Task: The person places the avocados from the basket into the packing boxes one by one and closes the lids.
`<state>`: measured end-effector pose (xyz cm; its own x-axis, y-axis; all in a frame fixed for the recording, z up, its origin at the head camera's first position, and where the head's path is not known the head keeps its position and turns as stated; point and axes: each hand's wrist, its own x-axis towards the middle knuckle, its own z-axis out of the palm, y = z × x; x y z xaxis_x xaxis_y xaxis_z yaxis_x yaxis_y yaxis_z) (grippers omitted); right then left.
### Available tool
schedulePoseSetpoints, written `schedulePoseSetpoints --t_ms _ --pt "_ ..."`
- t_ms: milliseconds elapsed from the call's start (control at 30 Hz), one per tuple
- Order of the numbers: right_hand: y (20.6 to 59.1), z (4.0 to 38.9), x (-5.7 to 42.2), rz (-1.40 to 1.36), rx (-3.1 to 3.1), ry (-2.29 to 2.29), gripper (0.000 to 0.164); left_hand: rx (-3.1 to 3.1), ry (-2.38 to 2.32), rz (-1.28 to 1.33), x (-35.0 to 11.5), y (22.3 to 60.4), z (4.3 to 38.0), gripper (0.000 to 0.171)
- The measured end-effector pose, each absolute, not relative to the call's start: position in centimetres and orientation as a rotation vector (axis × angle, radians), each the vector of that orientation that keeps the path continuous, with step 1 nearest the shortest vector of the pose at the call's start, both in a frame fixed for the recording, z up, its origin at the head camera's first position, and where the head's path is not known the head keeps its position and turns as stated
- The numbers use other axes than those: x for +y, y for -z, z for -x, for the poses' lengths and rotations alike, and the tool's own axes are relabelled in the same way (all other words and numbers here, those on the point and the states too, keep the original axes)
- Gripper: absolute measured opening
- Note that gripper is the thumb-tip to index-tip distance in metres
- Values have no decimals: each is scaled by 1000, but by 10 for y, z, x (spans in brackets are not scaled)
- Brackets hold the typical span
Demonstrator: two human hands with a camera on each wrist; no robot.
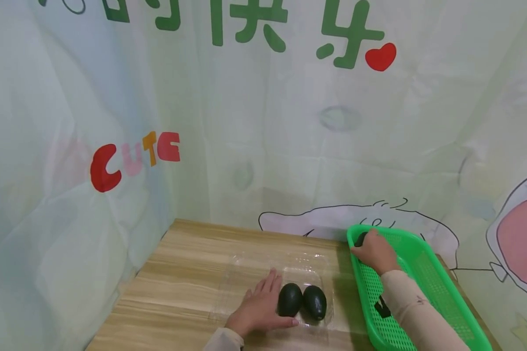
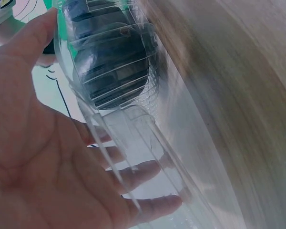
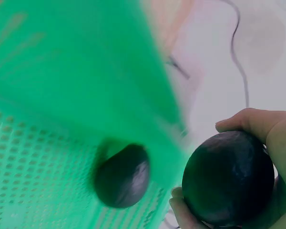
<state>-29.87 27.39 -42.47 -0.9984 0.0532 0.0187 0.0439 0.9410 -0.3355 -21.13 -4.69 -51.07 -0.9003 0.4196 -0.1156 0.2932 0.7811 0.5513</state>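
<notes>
My right hand (image 1: 376, 251) grips a dark avocado (image 3: 227, 179) at the far left corner of the green plastic basket (image 1: 363, 297). Inside that basket lies another avocado (image 3: 124, 176), seen in the right wrist view. Two more dark avocados, a left one (image 1: 290, 300) and a right one (image 1: 314, 302), sit side by side in a clear plastic clamshell box (image 1: 228, 287) on the table. My left hand (image 1: 261, 304) rests at the box beside the left avocado, fingers extended. In the left wrist view its fingers (image 2: 145, 174) show through the clear plastic.
The wood-grain table (image 1: 171, 273) runs under the box and basket. A printed cloth (image 1: 246, 146) with letters and cartoon drawings hangs behind and on both sides. A black strap or mount (image 1: 382, 308) is on my right wrist.
</notes>
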Motion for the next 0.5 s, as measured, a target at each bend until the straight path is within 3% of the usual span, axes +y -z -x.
schedulePoseSetpoints --t_ms 500 --pt "422 296 192 -13 -3137 -484 88 2754 -752 -570 -48 510 212 119"
